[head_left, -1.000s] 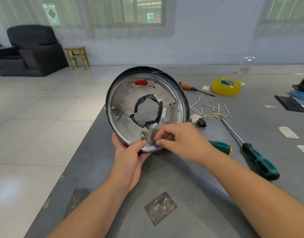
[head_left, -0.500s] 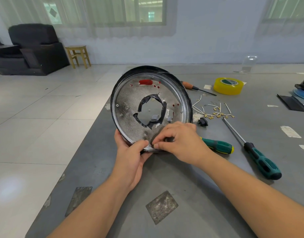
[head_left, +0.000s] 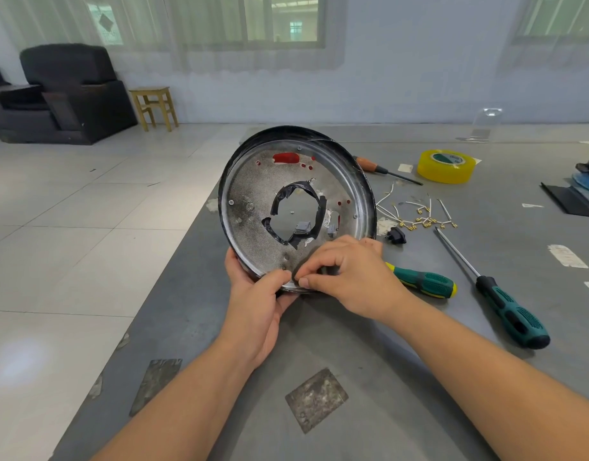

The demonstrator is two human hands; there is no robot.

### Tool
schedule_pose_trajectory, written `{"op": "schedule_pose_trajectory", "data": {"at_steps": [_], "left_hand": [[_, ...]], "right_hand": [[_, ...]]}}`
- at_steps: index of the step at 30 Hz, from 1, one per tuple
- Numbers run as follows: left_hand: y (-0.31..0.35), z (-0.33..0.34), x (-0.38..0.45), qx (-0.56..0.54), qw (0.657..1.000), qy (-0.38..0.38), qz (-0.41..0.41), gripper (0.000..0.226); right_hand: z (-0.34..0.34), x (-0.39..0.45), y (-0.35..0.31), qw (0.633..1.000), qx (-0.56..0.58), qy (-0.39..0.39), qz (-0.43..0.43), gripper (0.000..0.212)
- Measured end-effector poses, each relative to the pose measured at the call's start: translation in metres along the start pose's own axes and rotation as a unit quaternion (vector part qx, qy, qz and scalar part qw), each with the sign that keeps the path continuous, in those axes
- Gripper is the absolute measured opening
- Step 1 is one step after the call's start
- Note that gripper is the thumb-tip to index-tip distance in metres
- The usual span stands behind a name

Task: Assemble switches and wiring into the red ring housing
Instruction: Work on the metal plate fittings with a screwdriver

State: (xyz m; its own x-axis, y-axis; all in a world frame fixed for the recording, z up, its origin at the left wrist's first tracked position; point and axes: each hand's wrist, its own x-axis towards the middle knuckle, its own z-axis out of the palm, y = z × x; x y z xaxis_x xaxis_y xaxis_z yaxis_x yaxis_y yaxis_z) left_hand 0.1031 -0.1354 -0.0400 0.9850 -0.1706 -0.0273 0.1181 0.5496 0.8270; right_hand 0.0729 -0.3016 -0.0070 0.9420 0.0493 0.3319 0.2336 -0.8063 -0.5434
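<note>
Left hand (head_left: pixel 256 304) grips the lower edge of the ring housing (head_left: pixel 253 181), thumb over the rim, fingers behind. Right hand (head_left: pixel 349 277) is curled at the same lower edge, thumb and forefinger pinched together against the rim; whether they hold anything cannot be told. The two hands touch at the thumbs. The housing stands tilted on edge above the grey counter (head_left: pixel 369 377), its metal face toward the camera, red showing through slots near the top, black tape around the central opening. A black switch (head_left: pixel 397 235) lies just beside it on the counter, near loose wires (head_left: pixel 416 217). Further right: two green-handled screwdrivers (head_left: pixel 426 283), an orange-handled screwdriver (head_left: pixel 369 164), a yellow tape roll (head_left: pixel 446 166).
</note>
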Motion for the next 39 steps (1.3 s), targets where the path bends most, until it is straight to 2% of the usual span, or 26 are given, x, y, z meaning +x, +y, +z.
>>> {"op": "schedule_pose_trajectory", "data": {"at_steps": [12,23,32,39], "left_hand": [[0.0004,0.0009,-0.0017,0.015,1.0,0.011,-0.004,0.078],[0.0,-0.0001,-0.0024,0.02,1.0,0.005,0.0,0.082],[0.0,0.0068,-0.0086,0.037,0.999,-0.011,0.029,0.093],[-0.0003,0.0051,-0.0087,0.054,0.998,-0.015,0.017,0.105]], "right_hand": [[-0.0011,0.0016,0.0053,1.0,-0.016,0.004,0.003,0.013],[0.0014,0.0025,0.0061,0.999,-0.041,0.011,-0.004,0.006],[0.0036,0.0009,0.0056,0.997,-0.071,0.026,-0.001,0.012],[0.0023,0.0016,0.0051,0.999,-0.047,0.016,0.004,0.006]]}}
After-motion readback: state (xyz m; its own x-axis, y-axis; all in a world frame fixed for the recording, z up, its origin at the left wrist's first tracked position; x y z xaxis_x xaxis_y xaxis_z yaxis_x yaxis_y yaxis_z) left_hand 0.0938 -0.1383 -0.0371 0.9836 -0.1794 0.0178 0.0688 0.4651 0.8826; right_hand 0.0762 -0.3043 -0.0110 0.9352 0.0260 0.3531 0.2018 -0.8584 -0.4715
